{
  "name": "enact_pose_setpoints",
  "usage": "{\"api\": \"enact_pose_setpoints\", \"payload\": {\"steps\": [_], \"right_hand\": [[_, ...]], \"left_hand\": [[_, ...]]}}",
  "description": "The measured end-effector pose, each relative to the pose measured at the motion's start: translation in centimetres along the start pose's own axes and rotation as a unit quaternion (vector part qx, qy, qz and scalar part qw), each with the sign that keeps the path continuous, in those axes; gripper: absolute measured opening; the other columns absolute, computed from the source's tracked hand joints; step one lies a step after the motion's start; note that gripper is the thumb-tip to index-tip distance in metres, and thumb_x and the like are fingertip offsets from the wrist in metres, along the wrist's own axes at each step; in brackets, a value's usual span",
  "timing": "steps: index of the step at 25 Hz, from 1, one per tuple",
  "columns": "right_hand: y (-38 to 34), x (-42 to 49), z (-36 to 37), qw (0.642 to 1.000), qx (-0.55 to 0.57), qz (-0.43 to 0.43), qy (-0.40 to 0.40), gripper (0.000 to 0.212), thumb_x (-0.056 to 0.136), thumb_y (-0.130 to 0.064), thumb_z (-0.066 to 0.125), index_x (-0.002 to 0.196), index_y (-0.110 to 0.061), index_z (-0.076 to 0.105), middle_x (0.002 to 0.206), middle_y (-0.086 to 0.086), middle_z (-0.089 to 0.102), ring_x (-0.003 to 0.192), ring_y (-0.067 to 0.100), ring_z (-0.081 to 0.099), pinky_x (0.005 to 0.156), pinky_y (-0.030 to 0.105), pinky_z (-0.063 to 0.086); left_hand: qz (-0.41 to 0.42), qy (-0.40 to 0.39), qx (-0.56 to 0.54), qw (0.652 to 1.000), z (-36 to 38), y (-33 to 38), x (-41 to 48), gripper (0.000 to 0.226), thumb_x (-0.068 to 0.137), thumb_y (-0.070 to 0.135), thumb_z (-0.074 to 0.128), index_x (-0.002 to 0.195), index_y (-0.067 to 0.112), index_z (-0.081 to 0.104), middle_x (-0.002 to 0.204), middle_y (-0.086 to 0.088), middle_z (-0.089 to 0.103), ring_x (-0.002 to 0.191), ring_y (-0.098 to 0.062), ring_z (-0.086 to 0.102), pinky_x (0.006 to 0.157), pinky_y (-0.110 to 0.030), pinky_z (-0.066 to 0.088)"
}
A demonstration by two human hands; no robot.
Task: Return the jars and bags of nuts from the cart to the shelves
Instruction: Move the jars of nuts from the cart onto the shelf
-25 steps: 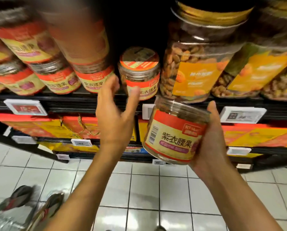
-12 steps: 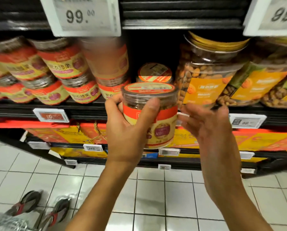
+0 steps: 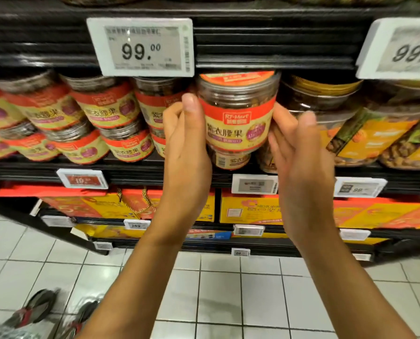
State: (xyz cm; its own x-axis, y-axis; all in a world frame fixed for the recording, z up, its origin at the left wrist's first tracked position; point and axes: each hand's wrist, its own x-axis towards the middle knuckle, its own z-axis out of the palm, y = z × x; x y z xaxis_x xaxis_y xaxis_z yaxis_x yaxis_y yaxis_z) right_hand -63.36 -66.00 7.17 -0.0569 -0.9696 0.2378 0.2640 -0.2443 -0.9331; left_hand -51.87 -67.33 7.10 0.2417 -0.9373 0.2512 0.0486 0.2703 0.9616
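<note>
A clear jar of nuts (image 3: 238,113) with a red and cream label and a red lid stands upright on top of a like jar (image 3: 231,159) on the black shelf (image 3: 130,171). My left hand (image 3: 187,143) grips its left side, thumb on the front and fingers behind. My right hand (image 3: 299,152), slightly blurred, has straight fingers that lie against the jar's right side. The jar's lid sits just under the upper shelf's edge.
Like jars (image 3: 106,111) are stacked two high to the left. Large yellow-lidded nut jars (image 3: 326,113) crowd the right. White price tags (image 3: 143,47) hang from the shelf above. Orange gift boxes (image 3: 250,209) fill the lower shelf. Sandalled feet (image 3: 33,309) stand on the tiled floor.
The jar passed from my right hand to my left, then rose onto the jar standing on the shelf. My right hand let go and now lies flat against its side.
</note>
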Motion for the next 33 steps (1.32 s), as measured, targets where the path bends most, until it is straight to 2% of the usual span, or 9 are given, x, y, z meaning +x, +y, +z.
{"api": "enact_pose_setpoints", "payload": {"steps": [4,8,11,14,18,20,28,30,33], "right_hand": [[1.6,1.7,0.0,0.993,-0.109,0.025,-0.032,0.044,0.099,-0.034,0.026,0.125,-0.015,0.055,0.108,-0.015,0.061,0.111,-0.004,0.056,0.091,0.012,0.044],[2.8,0.8,-0.4,0.989,-0.141,0.053,0.017,0.032,0.097,-0.037,0.034,0.098,-0.033,0.065,0.085,-0.029,0.064,0.095,-0.012,0.058,0.084,0.009,0.046],[3.4,0.4,-0.4,0.987,-0.158,0.041,0.001,0.047,0.092,-0.043,0.032,0.132,-0.027,0.051,0.122,-0.019,0.06,0.121,-0.005,0.048,0.106,0.022,0.038],[3.4,1.8,-0.1,0.985,-0.161,0.065,-0.026,0.052,0.098,-0.04,0.028,0.138,-0.012,0.045,0.136,0.0,0.055,0.129,0.01,0.045,0.11,0.036,0.037],[4.0,1.3,-0.2,0.989,-0.123,0.083,-0.017,0.034,0.102,-0.03,0.029,0.114,-0.02,0.06,0.097,-0.016,0.067,0.098,-0.006,0.06,0.082,0.012,0.047],[4.6,1.1,-0.4,0.99,-0.106,0.092,0.004,0.028,0.102,-0.028,0.029,0.1,-0.032,0.057,0.092,-0.019,0.067,0.096,-0.01,0.06,0.073,0.013,0.048],[5.9,1.0,0.1,0.993,-0.077,0.087,-0.014,0.035,0.102,-0.032,0.029,0.132,-0.025,0.047,0.127,-0.017,0.056,0.12,-0.008,0.047,0.101,0.014,0.038],[5.9,1.5,0.5,0.991,-0.097,0.09,-0.016,0.032,0.102,-0.031,0.028,0.118,-0.031,0.056,0.108,-0.029,0.063,0.107,-0.016,0.052,0.093,0.007,0.039],[5.5,2.5,1.2,0.986,-0.122,0.112,-0.002,0.035,0.102,-0.03,0.028,0.083,-0.036,0.057,0.062,-0.042,0.058,0.073,-0.026,0.054,0.065,-0.006,0.037]], "left_hand": [[-0.01,-0.04,-0.02,0.999,-0.4,-1.9,1.1,0.035,0.092,0.044,0.024,0.11,0.033,0.052,0.113,0.018,0.059,0.114,0.004,0.052,0.098,-0.022,0.04],[-0.014,-0.061,0.031,0.998,-1.4,-3.6,-0.6,0.055,0.096,0.041,0.024,0.141,0.013,0.037,0.14,0.002,0.049,0.13,-0.007,0.043,0.11,-0.034,0.036],[-0.022,-0.075,0.052,0.996,-1.3,-4.0,-1.4,0.059,0.095,0.043,0.024,0.146,0.014,0.03,0.149,0.005,0.038,0.137,-0.003,0.033,0.115,-0.033,0.028],[-0.023,-0.074,0.079,0.994,-1.0,-4.0,-1.2,0.061,0.096,0.048,0.023,0.147,0.015,0.028,0.152,0.008,0.031,0.139,0.002,0.026,0.117,-0.031,0.023],[-0.029,-0.072,0.087,0.993,-1.0,-4.0,-1.1,0.066,0.09,0.049,0.024,0.147,0.016,0.026,0.153,0.007,0.03,0.139,0.002,0.026,0.117,-0.029,0.023],[-0.025,-0.075,0.088,0.993,-0.9,-4.2,-1.1,0.06,0.095,0.047,0.024,0.147,0.016,0.026,0.154,0.007,0.028,0.139,0.003,0.024,0.118,-0.028,0.022],[-0.068,-0.057,0.077,0.993,-1.1,-6.3,-2.2,0.057,0.094,0.043,0.03,0.145,0.017,0.032,0.151,0.007,0.035,0.137,0.003,0.03,0.116,-0.024,0.024],[-0.076,-0.065,0.082,0.992,-1.0,-6.8,-2.3,0.058,0.093,0.044,0.03,0.144,0.017,0.033,0.151,0.008,0.034,0.137,0.004,0.029,0.114,-0.019,0.024],[-0.068,-0.064,0.076,0.993,-1.3,-7.1,-0.9,0.057,0.095,0.044,0.03,0.145,0.016,0.032,0.151,0.006,0.034,0.138,0.001,0.03,0.117,-0.029,0.023]]}}
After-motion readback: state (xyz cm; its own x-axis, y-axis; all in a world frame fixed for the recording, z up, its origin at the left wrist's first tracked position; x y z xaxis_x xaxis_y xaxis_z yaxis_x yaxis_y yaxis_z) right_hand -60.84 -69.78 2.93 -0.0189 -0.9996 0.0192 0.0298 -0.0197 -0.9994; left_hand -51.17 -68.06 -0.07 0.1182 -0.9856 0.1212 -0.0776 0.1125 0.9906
